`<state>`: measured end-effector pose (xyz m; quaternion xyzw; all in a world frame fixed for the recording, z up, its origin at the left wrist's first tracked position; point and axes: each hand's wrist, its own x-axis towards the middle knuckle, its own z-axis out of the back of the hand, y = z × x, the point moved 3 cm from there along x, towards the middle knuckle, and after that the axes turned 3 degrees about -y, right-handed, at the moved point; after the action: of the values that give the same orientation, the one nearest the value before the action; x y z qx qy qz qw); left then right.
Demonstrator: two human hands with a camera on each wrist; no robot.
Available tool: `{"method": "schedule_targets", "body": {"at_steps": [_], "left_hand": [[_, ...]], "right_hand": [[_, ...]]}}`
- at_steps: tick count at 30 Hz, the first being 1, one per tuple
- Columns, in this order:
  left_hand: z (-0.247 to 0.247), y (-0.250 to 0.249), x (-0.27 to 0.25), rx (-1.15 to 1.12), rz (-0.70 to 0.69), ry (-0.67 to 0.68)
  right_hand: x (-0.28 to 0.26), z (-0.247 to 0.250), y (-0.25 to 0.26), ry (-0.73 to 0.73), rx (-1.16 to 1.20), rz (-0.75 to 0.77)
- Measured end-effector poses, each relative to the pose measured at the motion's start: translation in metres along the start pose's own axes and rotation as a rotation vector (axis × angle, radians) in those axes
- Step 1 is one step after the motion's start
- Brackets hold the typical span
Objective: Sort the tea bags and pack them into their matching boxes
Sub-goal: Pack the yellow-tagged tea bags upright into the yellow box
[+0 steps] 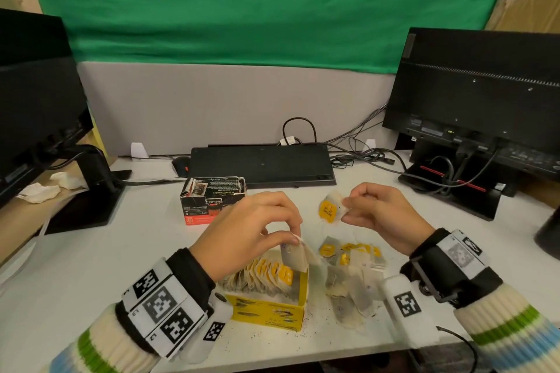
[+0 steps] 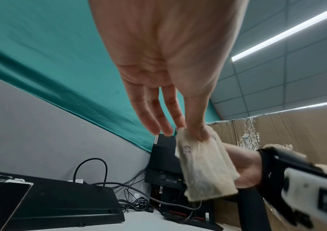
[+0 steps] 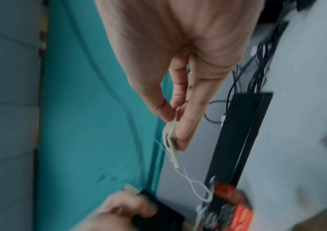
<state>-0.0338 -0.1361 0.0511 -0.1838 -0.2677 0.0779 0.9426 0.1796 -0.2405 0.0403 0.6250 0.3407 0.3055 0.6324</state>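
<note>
A yellow box (image 1: 269,310) stands open near the desk's front, packed with a row of yellow-tagged tea bags (image 1: 266,271). My left hand (image 1: 257,230) hovers over its right end and pinches a pale tea bag (image 1: 294,256) by the top, the same tea bag (image 2: 204,168) hanging from thumb and finger in the left wrist view. My right hand (image 1: 378,215) pinches a tea bag with a yellow tag (image 1: 328,210) in the air, right of the black and red box (image 1: 212,201). That tea bag (image 3: 170,137) trails a white string. Loose tea bags (image 1: 351,272) lie right of the yellow box.
A black keyboard (image 1: 262,165) lies upside down behind the boxes, with a mouse (image 1: 180,165) to its left. Monitors stand at left (image 1: 39,106) and right (image 1: 478,94), cables (image 1: 363,151) trailing between. Crumpled tissues (image 1: 45,189) lie far left. Tea crumbs dot the desk's front edge.
</note>
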Motion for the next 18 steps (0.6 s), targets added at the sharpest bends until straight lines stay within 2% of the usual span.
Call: {"method": "schedule_targets", "body": {"at_steps": [6, 9, 14, 18], "left_hand": [[0.006, -0.013, 0.000, 0.176, -0.155, -0.199], [0.010, -0.017, 0.000, 0.249, -0.246, -0.247], [0.012, -0.017, -0.002, 0.268, -0.321, -0.297], [0.016, -0.013, -0.002, 0.259, -0.303, -0.309]], "right_hand": [[-0.013, -0.030, 0.002, 0.123, 0.400, -0.191], [-0.023, -0.043, 0.002, 0.202, 0.519, -0.264], [-0.028, -0.049, 0.003, 0.203, 0.382, -0.181], [-0.031, -0.048, 0.002, 0.168, 0.062, -0.085]]}}
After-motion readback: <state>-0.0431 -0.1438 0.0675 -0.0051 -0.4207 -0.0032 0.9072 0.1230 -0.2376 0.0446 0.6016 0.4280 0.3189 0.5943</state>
